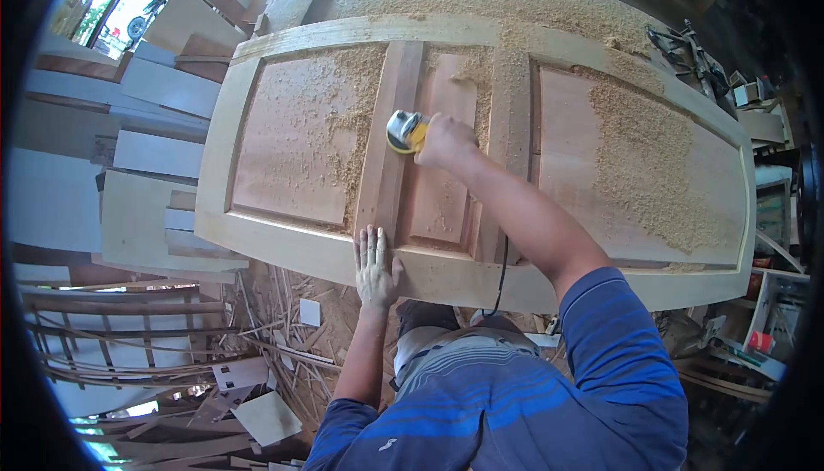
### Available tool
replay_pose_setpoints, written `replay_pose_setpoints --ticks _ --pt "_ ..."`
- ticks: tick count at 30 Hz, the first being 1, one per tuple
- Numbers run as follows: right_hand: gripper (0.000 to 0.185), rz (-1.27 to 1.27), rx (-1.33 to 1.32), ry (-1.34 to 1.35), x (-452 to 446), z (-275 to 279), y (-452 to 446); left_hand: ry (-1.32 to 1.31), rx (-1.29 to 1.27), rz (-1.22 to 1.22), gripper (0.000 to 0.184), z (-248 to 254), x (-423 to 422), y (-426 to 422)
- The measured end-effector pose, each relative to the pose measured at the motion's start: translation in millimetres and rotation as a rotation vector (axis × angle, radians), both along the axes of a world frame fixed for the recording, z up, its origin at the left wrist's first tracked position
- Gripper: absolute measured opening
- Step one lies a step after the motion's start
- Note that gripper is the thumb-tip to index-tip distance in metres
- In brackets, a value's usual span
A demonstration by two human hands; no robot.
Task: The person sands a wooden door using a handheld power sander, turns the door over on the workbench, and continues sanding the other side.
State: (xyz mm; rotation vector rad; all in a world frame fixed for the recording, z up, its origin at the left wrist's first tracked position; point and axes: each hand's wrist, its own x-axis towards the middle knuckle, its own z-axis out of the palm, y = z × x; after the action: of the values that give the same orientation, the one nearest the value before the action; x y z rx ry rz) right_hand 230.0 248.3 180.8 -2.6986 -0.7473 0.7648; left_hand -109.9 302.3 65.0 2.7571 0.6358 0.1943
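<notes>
My right hand (448,140) grips a yellow and silver power tool (407,132), which rests over the upright middle rail (390,140) of a large wooden panelled door (215,162). A black cord (502,278) hangs down from beneath my right forearm over the door's near edge. My left hand (376,267) lies flat on the door's near edge, its fingers spread and pointing away from me, with dust on the skin. Wood shavings (639,153) cover parts of the recessed panels and the far edge.
Boards and sheets (167,89) are stacked at the left, with curved wooden strips (129,308) below them. Offcuts (266,418) litter the floor near me. Metal tools (687,54) lie beyond the door at the upper right. Shelving with a red item (760,341) stands at the right.
</notes>
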Motion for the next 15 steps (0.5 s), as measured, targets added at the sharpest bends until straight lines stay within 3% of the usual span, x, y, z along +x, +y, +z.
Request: replay_pose_setpoints --ticks 15 --pt "0.077 -0.191 -0.035 -0.063 169 -2 89 0.082 -0.077 0.015 0.077 6 7 8"
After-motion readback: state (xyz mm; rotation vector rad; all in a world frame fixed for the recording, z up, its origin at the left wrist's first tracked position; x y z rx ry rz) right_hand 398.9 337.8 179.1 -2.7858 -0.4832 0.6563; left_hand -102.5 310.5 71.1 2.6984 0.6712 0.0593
